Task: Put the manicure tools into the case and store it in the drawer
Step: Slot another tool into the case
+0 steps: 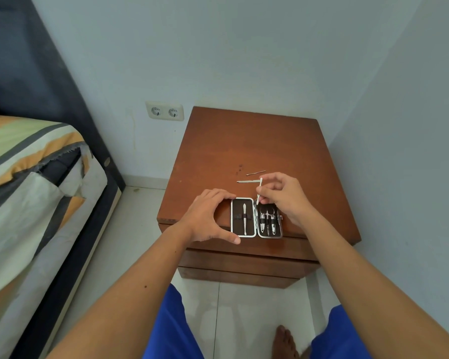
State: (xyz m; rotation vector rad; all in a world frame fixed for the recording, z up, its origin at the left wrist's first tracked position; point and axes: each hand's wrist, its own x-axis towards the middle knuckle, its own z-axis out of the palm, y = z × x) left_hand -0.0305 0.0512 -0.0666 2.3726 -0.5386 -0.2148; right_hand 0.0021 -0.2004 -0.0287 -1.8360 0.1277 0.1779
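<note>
Brown wooden nightstand point(246, 141) against a pale wall, drawers point(244, 265) below its top.

Case point(255, 218): lying open near the front edge of the nightstand, two halves side by side, metal-rimmed, dark lining. Left half holds one slim tool point(244, 218) under a strap. Right half holds several small tools point(268, 221) in a row; the exact kinds are too small to tell.

Left hand point(208, 218): curved round the left side of the case, fingertips point(230, 196) at its far left corner, thumb at its near left corner, bracing it. Fingers bent in an arc, palm off the case.

Right hand point(283, 195): above the far end of the right half. Thumb and forefinger pinch a thin white stick point(259, 189), which stands tilted with its lower end at the case's hinge; the other fingers are loosely curled.

Loose items beyond the right fingertips, on the bare top: a flat file point(248, 181), lying crosswise, just past the stick; a thin pin point(255, 173), a little farther back, apart from the file.

Surroundings: bed point(31, 177) with striped cover to the left; double socket point(164, 111) on the wall; tiled floor; blue shorts and a bare foot below.
</note>
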